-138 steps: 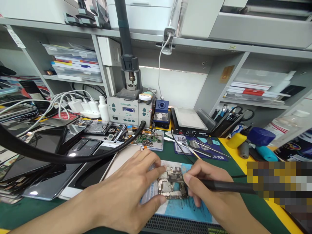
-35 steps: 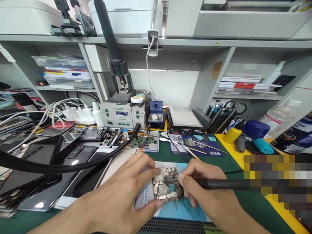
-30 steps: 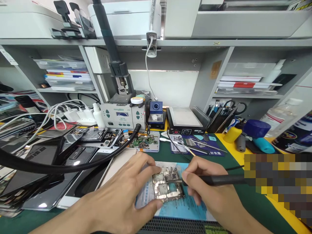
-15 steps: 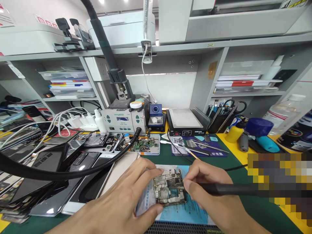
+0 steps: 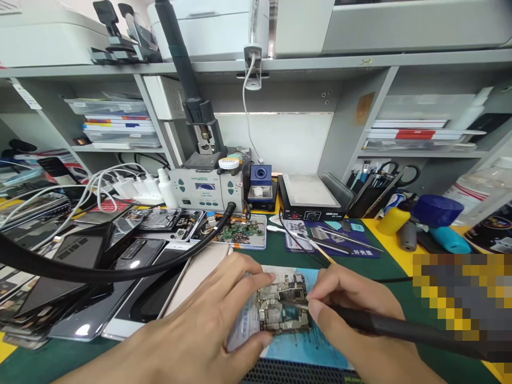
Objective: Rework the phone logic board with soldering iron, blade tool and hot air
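A phone circuit board lies on a blue and white pad in front of me. My left hand holds its left side, thumb at the lower corner and fingertips at the upper one. From the right, my right hand grips a black-handled tool like a pen. The tool's slim metal tip rests on or just over the middle of the board, below a dark square chip. I cannot tell whether it touches. The tool's far end runs into a blurred patch.
Several phones lie at left under a black hose from the grey rework station. Behind the board are a tray of small parts, a hot plate and tweezers. A yellow bottle stands at right.
My view has tipped down and turned slightly left. The tool's handle now slants down to the right, where it was nearly level. Its tip has shifted on the board; both hands keep their grips.
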{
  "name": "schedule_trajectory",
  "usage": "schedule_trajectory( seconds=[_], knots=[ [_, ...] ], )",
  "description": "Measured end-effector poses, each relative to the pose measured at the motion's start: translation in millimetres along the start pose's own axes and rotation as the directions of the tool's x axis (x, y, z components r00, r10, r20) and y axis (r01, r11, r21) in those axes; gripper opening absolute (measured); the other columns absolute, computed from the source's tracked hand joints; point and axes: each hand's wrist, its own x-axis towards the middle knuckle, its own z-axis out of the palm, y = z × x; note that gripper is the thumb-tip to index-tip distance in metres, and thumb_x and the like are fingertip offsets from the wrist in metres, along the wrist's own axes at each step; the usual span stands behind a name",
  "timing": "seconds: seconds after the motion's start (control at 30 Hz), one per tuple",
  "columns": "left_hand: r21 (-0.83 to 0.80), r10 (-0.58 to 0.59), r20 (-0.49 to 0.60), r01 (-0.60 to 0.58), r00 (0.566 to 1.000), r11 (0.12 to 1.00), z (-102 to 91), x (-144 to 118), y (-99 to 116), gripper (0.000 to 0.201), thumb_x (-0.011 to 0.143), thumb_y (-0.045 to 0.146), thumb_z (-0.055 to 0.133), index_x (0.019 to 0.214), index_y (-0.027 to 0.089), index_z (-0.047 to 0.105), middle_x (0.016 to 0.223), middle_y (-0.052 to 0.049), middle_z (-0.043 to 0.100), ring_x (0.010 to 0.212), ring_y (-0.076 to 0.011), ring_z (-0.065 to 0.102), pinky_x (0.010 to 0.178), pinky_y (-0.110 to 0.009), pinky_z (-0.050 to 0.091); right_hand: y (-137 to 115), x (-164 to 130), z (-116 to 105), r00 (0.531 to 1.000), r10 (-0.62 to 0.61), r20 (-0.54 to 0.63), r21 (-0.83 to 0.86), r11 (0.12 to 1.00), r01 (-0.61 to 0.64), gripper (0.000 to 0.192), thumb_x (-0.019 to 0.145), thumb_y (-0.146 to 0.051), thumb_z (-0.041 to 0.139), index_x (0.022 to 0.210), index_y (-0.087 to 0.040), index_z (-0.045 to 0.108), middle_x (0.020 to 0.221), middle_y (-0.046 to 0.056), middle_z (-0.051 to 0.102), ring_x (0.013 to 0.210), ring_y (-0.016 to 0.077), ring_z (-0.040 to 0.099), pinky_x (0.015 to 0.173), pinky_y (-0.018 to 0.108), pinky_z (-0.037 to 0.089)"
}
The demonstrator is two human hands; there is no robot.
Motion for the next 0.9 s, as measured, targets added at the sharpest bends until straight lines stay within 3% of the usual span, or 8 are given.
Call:
schedule_trajectory(
  seconds=[0.2, 0.63, 0.8, 0.9],
  knots=[
    [-0.012, 0.02, -0.012, -0.02, 1.0, 1.0, 0.0, 0.2, -1.3, 0.061, 0.089, 0.022, 0.064, 0.143, 0.027, 0.036, 0.136, -0.009, 0.045, 0.129, -0.0245, 0.048, 0.114, -0.042, 0.046, 1.6, 0.1, 0.8, 0.999, -0.046, 0.006, 0.09, 0.995, 0.045, 0.015, 0.077, -0.026, 0.069, 0.066, -0.023, 0.059, 0.057, -0.006, 0.049, 0.051, 0.011, 0.04, 0.049, 0.025, 0.03],
    [0.008, 0.028, -0.022, -0.028, 0.999, 1.0, -1.6, 1.1, -0.7, 0.063, 0.086, 0.022, 0.068, 0.142, 0.026, 0.038, 0.137, -0.01, 0.049, 0.131, -0.0266, 0.05, 0.112, -0.042, 0.049, 1.2, 3.0, -1.5, 0.999, -0.021, 0.04, 0.048, 0.999, 0.019, 0.013, 0.075, -0.024, 0.071, 0.066, -0.023, 0.06, 0.057, -0.004, 0.053, 0.051, 0.0123, 0.045, 0.049, 0.025, 0.034],
    [0.046, 0.023, -0.02, -0.022, 1.0, 0.999, -2.8, 0.9, 0.2, 0.061, 0.088, 0.02, 0.065, 0.143, 0.025, 0.038, 0.137, -0.011, 0.05, 0.132, -0.0264, 0.051, 0.113, -0.043, 0.049, 7.2, 6.4, -7.7, 0.987, -0.068, 0.143, 0.009, 0.998, 0.067, 0.011, 0.078, -0.019, 0.068, 0.069, -0.022, 0.062, 0.061, -0.003, 0.054, 0.052, 0.0122, 0.047, 0.05, 0.024, 0.034],
    [0.048, 0.024, -0.013, -0.023, 1.0, 0.999, -3.8, 0.1, 1.5, 0.062, 0.088, 0.021, 0.065, 0.143, 0.025, 0.038, 0.137, -0.011, 0.05, 0.131, -0.0266, 0.052, 0.112, -0.043, 0.051, 4.6, 5.0, -6.3, 0.993, -0.044, 0.112, 0.024, 0.999, 0.042, 0.014, 0.077, -0.02, 0.069, 0.066, -0.022, 0.061, 0.059, -0.004, 0.051, 0.052, 0.0122, 0.045, 0.051, 0.025, 0.033]
  ],
)
